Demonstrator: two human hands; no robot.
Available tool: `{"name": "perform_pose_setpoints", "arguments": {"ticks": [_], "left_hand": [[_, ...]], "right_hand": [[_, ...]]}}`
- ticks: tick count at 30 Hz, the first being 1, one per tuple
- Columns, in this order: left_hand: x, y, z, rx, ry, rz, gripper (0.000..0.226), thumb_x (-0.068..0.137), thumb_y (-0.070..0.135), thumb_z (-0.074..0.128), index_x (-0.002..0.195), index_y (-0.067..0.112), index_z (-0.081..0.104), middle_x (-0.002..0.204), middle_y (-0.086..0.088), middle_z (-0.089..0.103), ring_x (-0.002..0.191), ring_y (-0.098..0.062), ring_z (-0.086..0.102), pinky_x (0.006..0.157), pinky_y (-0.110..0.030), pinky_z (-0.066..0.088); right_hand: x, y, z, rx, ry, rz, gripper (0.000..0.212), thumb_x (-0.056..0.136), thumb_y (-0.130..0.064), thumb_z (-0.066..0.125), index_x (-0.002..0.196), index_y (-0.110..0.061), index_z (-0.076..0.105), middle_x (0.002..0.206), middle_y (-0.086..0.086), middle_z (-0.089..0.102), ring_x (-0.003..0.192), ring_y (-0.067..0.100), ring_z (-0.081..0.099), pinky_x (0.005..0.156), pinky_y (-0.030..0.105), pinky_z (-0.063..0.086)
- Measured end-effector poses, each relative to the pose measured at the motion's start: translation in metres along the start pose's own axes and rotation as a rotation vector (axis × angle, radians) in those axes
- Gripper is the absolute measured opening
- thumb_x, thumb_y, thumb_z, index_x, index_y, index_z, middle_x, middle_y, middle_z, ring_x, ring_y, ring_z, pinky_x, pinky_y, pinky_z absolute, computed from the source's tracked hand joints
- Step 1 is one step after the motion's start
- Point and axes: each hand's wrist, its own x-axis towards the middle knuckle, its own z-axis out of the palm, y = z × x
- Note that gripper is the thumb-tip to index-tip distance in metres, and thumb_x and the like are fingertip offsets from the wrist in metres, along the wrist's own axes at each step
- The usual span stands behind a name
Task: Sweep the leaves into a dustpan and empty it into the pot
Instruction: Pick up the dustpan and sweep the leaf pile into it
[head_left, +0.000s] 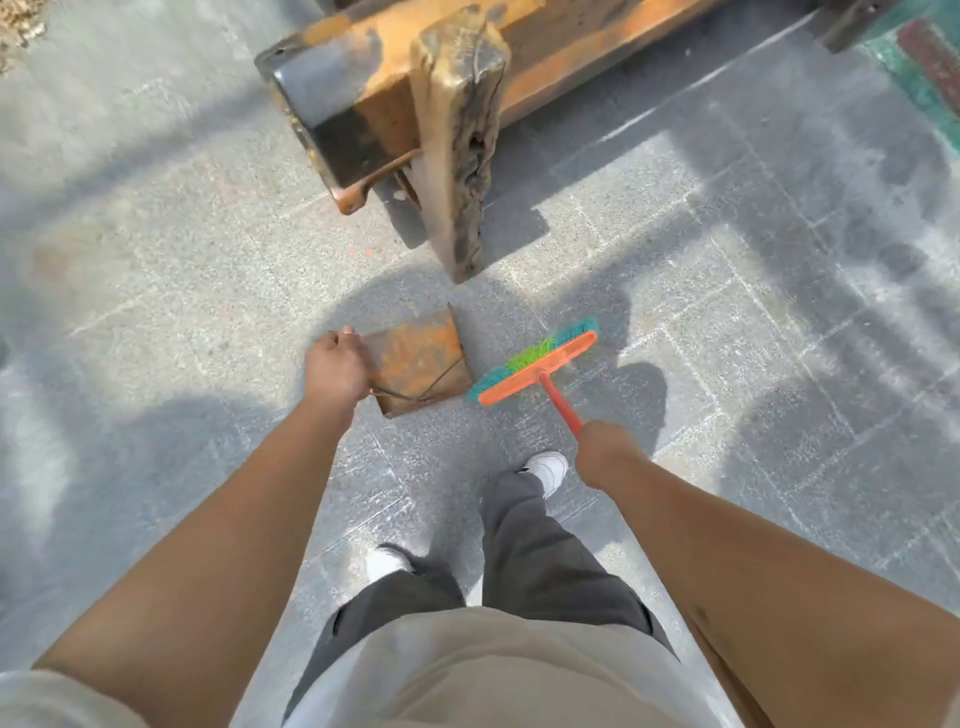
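Note:
My left hand (336, 367) grips the back end of a rusty metal dustpan (418, 358), which hangs just above the grey paving in front of me. My right hand (605, 453) holds the red handle of an orange broom (537, 365) with green and teal bristles. The broom head sits right beside the dustpan's open right side. No leaves show inside the pan or on the paving near it. The pot is not in view.
A heavy wooden bench (395, 88) with a thick leg (460, 156) stands just beyond the dustpan. Dry leaf litter (18, 26) lies at the far top left. A green and red painted edge (930, 67) is at the top right. My feet stand below the tools.

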Motion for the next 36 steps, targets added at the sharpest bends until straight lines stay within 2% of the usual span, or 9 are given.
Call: {"name": "perform_pose_setpoints", "arguments": {"ticks": [7,11,14,17,19,22,25,28,36], "left_hand": [[-0.011,-0.04,-0.169,-0.13,0.14,-0.016,0.04,0.091,0.046,0.049,0.065,0.019,0.035,0.049,0.003,0.034,0.038,-0.013,0.027,0.042,-0.02,0.019],[-0.006,-0.067,-0.257,-0.015,0.293,0.025,0.045,0.085,0.054,0.049,0.062,0.018,0.035,0.063,-0.011,0.039,0.056,-0.021,0.036,0.053,-0.032,0.027],[-0.006,-0.084,-0.31,0.088,0.312,0.046,0.045,0.092,0.047,0.046,0.061,0.015,0.041,0.059,-0.007,0.043,0.062,-0.024,0.043,0.062,-0.035,0.034],[-0.001,-0.094,-0.353,0.106,0.347,0.069,0.044,0.098,0.039,0.043,0.08,0.001,0.059,0.079,-0.016,0.061,0.083,-0.028,0.056,0.075,-0.036,0.042],[0.005,-0.099,-0.372,0.08,0.351,0.048,0.04,0.1,0.036,0.041,0.085,0.005,0.062,0.083,-0.005,0.058,0.083,-0.02,0.053,0.084,-0.034,0.04],[0.03,-0.103,-0.413,0.086,0.387,0.003,0.038,0.1,0.036,0.041,0.065,0.023,0.045,0.069,0.007,0.044,0.073,-0.018,0.045,0.08,-0.033,0.038],[0.066,-0.098,-0.449,0.102,0.44,-0.006,0.038,0.1,0.034,0.04,0.084,0.006,0.06,0.081,-0.009,0.055,0.082,-0.022,0.05,0.075,-0.033,0.039],[0.112,-0.081,-0.482,0.12,0.494,-0.049,0.043,0.099,0.036,0.04,0.072,0.006,0.052,0.075,-0.015,0.054,0.071,-0.026,0.048,0.062,-0.034,0.034],[0.219,-0.02,-0.559,0.086,0.56,-0.09,0.048,0.097,0.042,0.041,0.065,0.007,0.048,0.063,-0.01,0.052,0.064,-0.025,0.047,0.067,-0.041,0.043]], "right_hand": [[-0.042,-0.109,0.049,-0.051,0.054,-0.083,0.039,0.09,-0.011,0.051,0.13,-0.009,0.049,0.119,0.013,0.061,0.111,0.029,0.061,0.083,0.033,0.05],[-0.062,-0.176,0.068,-0.054,0.072,-0.134,0.037,0.091,-0.017,0.05,0.127,-0.01,0.054,0.119,0.013,0.063,0.108,0.03,0.062,0.083,0.034,0.051],[-0.078,-0.233,0.074,-0.083,0.083,-0.187,0.036,0.092,-0.017,0.05,0.126,-0.01,0.056,0.117,0.013,0.064,0.107,0.031,0.063,0.083,0.034,0.051],[-0.084,-0.29,0.071,-0.095,0.117,-0.235,0.032,0.092,-0.017,0.05,0.123,-0.012,0.057,0.118,0.014,0.064,0.108,0.032,0.062,0.083,0.033,0.05],[-0.085,-0.322,0.065,-0.135,0.132,-0.244,0.031,0.093,-0.018,0.049,0.121,-0.011,0.059,0.117,0.014,0.064,0.106,0.032,0.063,0.081,0.032,0.051],[-0.075,-0.387,0.055,-0.206,0.126,-0.3,0.034,0.094,-0.019,0.048,0.123,-0.006,0.058,0.12,0.015,0.063,0.109,0.032,0.063,0.084,0.034,0.051],[-0.05,-0.453,0.039,-0.209,0.072,-0.391,0.036,0.092,-0.019,0.05,0.123,-0.002,0.057,0.122,0.017,0.062,0.111,0.032,0.061,0.087,0.033,0.05],[-0.022,-0.517,0.018,-0.209,0.045,-0.426,0.035,0.09,-0.016,0.051,0.121,-0.002,0.056,0.12,0.016,0.062,0.11,0.032,0.062,0.085,0.033,0.051],[0.015,-0.651,-0.05,-0.281,0.094,-0.44,0.03,0.094,-0.015,0.042,0.119,-0.01,0.057,0.112,0.014,0.065,0.103,0.033,0.064,0.078,0.035,0.049]]}}
